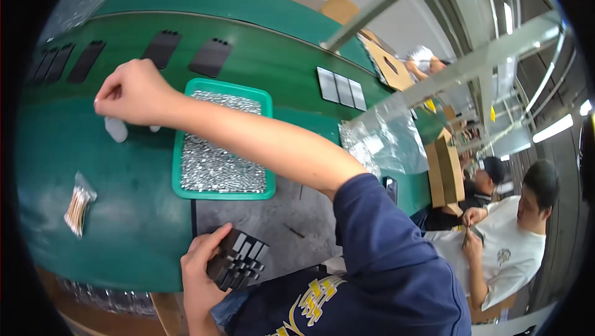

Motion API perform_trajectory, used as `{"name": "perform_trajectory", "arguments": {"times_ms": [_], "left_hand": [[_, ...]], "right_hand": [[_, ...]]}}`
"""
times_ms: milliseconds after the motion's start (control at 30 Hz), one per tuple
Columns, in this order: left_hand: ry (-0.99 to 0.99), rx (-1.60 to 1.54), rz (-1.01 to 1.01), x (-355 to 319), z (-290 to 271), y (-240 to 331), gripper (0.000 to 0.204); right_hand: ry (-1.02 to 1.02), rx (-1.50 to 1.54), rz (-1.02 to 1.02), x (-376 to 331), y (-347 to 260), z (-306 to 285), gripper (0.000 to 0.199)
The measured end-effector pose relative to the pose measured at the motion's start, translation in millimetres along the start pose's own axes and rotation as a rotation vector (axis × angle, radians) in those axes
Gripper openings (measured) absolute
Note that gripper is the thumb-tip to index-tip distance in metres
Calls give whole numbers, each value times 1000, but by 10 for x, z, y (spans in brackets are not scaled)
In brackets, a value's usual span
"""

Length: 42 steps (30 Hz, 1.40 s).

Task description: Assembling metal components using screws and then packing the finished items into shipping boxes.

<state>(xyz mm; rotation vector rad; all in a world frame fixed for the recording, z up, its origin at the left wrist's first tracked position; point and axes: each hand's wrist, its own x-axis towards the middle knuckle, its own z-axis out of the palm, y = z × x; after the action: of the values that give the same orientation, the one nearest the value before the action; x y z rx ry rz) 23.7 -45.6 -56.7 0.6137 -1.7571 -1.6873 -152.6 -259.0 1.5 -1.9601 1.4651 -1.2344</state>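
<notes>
My left hand [199, 272] grips a black block-like bundle [238, 259] with rows of slots and small steps, low over a grey mat [297, 212]. My right arm reaches across a green tray [271, 150] full of small shiny metal pieces [217, 165]. Beyond its left rim, my right hand [137, 91] is closed, fingers pinched together; what they hold, if anything, cannot be made out. Just below those fingers is a small whitish translucent object [116, 129], its kind unclear. A bag of cotton swabs [78, 207] lies on the green table nearer me.
Flat black parts [211, 57] lie spaced along the far side. Grey panels [341, 88] lie at the back right, near clear plastic bags [390, 141]. A thin dark tool [294, 230] rests on the mat. To the right are a cardboard box [443, 172] and a seated co-worker [505, 246].
</notes>
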Motion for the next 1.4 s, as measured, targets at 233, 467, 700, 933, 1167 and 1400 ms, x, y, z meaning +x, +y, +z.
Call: {"name": "perform_trajectory", "arguments": {"times_ms": [233,467,700,933,1167,1400], "left_hand": [[16,60,-76,-114,-22,-149,83],[2,81,-97,-29,-1,-50,82],[30,98,-103,-52,-72,49,82],[-40,7,-16,-12,-38,63,76],[-20,38,3,-10,-33,68,73],[41,102,-41,-65,54,179,77]], "right_hand": [[21,59,-5,-79,109,116,12],[25,71,23,-84,143,83,13],[-2,23,13,-72,-37,102,17],[-7,27,75,-121,-223,-248,22],[66,328,133,-303,-436,-547,25],[-99,802,312,-1385,-811,-1105,14]]}}
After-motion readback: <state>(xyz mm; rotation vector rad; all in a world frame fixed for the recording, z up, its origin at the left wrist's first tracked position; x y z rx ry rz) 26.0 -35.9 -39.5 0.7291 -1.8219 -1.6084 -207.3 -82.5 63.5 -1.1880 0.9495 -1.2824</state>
